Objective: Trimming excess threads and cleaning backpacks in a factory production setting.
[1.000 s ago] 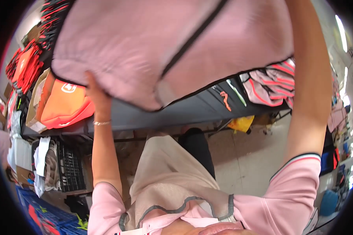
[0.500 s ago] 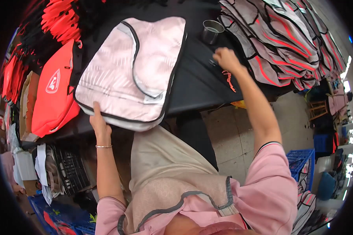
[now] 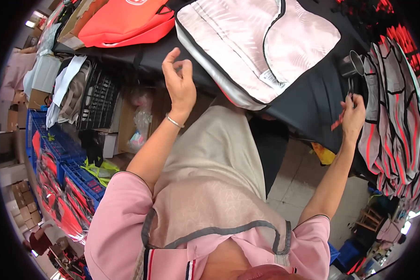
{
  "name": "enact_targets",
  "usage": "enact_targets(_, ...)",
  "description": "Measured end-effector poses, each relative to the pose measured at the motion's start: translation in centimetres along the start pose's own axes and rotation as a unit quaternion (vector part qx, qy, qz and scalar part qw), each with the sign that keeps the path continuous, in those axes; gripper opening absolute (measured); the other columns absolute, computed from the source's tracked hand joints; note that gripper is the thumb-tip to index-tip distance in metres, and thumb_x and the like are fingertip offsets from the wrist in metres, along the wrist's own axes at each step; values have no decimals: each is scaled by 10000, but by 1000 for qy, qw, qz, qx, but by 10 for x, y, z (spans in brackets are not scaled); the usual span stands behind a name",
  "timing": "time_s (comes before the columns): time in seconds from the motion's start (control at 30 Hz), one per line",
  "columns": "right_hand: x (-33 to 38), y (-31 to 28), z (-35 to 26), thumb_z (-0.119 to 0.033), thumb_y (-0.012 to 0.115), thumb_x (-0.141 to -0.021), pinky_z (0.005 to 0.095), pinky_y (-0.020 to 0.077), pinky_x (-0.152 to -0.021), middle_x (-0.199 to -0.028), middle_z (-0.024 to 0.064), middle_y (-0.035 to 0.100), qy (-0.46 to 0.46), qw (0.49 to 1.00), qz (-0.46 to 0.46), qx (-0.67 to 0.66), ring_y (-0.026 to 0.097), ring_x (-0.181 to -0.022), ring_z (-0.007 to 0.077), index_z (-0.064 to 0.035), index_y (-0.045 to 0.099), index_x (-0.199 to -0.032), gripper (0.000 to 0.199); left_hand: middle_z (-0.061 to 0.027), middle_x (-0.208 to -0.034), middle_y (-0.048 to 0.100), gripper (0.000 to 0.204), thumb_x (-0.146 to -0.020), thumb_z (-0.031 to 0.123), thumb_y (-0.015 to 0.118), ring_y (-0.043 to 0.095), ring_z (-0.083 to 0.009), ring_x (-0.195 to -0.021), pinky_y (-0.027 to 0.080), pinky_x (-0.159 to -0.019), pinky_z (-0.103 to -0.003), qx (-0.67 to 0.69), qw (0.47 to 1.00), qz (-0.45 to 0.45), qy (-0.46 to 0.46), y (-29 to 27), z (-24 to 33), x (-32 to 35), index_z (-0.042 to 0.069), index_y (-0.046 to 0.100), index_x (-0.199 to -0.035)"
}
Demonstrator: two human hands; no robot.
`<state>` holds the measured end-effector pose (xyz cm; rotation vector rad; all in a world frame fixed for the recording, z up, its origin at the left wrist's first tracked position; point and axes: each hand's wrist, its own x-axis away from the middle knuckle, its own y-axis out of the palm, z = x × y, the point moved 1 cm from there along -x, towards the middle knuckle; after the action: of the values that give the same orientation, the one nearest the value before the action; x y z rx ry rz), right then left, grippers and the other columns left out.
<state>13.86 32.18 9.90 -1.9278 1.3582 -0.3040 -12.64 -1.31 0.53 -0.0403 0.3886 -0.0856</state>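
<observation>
A pale pink patterned fabric bag [image 3: 228,32] with black edging lies flat on the black-covered table [image 3: 308,109], a curved flap seam across it. My left hand [image 3: 179,86] is raised off the bag's near left corner, its fingers apart and nothing visible in them. To the right of the bag, my right hand [image 3: 353,114] is closed on a small dark pointed tool that looks like thread snips [image 3: 351,85], points away from me. A red cord [image 3: 337,123] shows beside its fingers. Just beyond stands a metal cup [image 3: 352,64].
A red bag [image 3: 130,23] lies on the table at the far left. Grey panels with red stripes [image 3: 392,107] are piled on the right. Below the table's left side are a black crate [image 3: 95,95] and blue crates [image 3: 56,135].
My left hand has let go of the pink bag's edge and lifted away. My right hand now grips the snips near the cup. The whole view has turned, shifting the table's things rightward.
</observation>
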Motion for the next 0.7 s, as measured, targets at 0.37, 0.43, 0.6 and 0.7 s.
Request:
enact_targets(0.37,83,115,-127,-138,741,-786,403,490,-749,-917,188,625,-387,844,-369,43,618,-815,386,14,632,-1047,321,-123,-1120,616,281,-899,45,650,636,-166,-1011,552,-842,-291,161,934,-186,-260,4,-12,81,-30,556,-1153)
enact_targets(0.43,75,116,-136,-122,737,-779,403,488,-732,-892,199,628,-384,853,-354,28,621,-807,383,27,641,-994,279,-128,-1117,623,362,-857,106,714,645,-176,-978,553,-836,-305,172,921,-240,-253,10,-6,91,-32,558,-1154)
enact_targets(0.6,68,86,-214,-132,723,-780,368,483,-606,-696,203,650,-328,910,-248,-53,606,-594,323,34,690,-898,206,-119,-1053,663,623,-714,271,865,664,-183,-886,543,-796,-314,166,946,-251,-121,51,68,60,-43,556,-1155)
enact_targets(0.7,57,62,-254,-152,731,-783,352,489,-612,-695,193,658,-327,918,-219,-48,624,-593,254,33,699,-916,230,-73,-897,698,496,-721,258,844,663,-156,-828,522,-761,-299,237,955,-157,-85,67,115,15,-46,607,-1035)
